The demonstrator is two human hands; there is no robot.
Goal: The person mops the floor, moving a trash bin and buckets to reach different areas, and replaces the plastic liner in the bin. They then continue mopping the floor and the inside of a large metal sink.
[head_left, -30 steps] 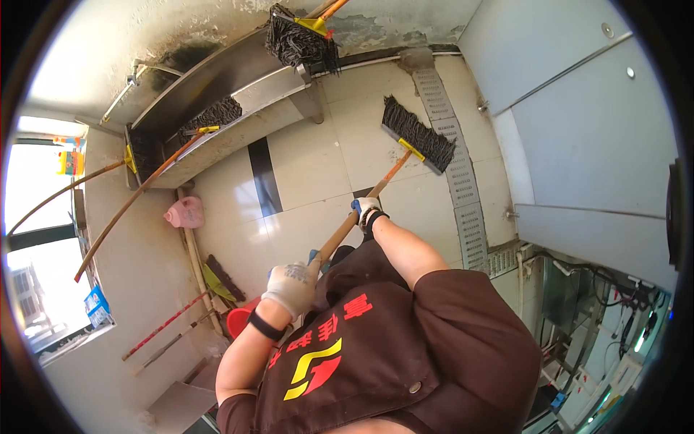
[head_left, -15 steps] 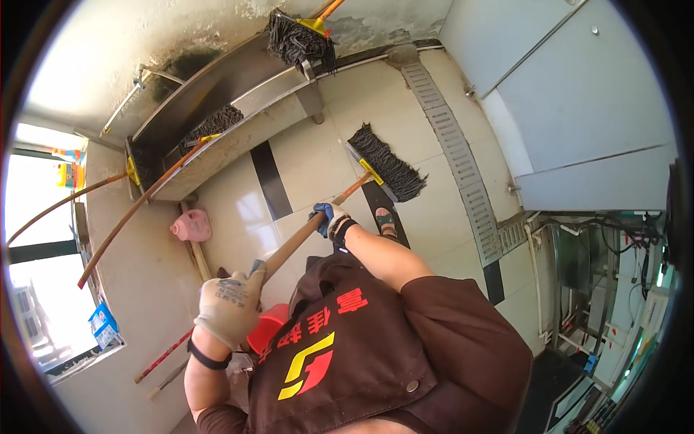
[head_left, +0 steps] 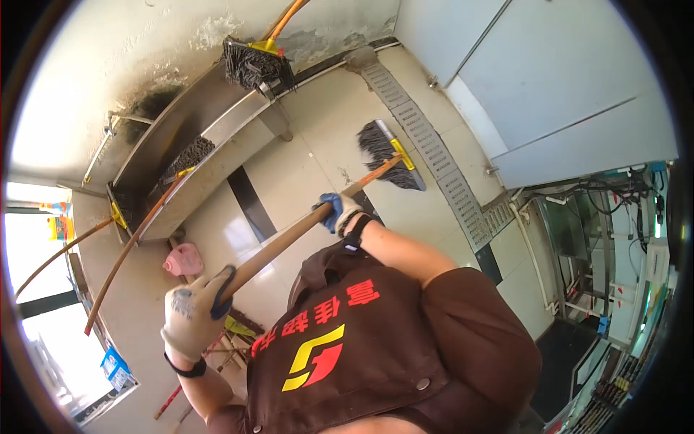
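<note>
Your left hand (head_left: pixel 194 315), in a pale work glove, was clamped round the upper end of the broom handle (head_left: pixel 289 236), nearest your brown apron (head_left: pixel 340 362); your right hand (head_left: pixel 337 213), gloved with blue at the fingers, was closed on the same handle further down; beyond it the shaft ran out to the broom head (head_left: pixel 387 153), whose dark bristles lay on the pale tiled floor (head_left: pixel 303 173) just beside the metal drain grate (head_left: pixel 426 148); a pink jug (head_left: pixel 183 258) sat by the wall; farther off, two more brooms (head_left: pixel 256 64) rested in the steel trough (head_left: pixel 195 137).
</note>
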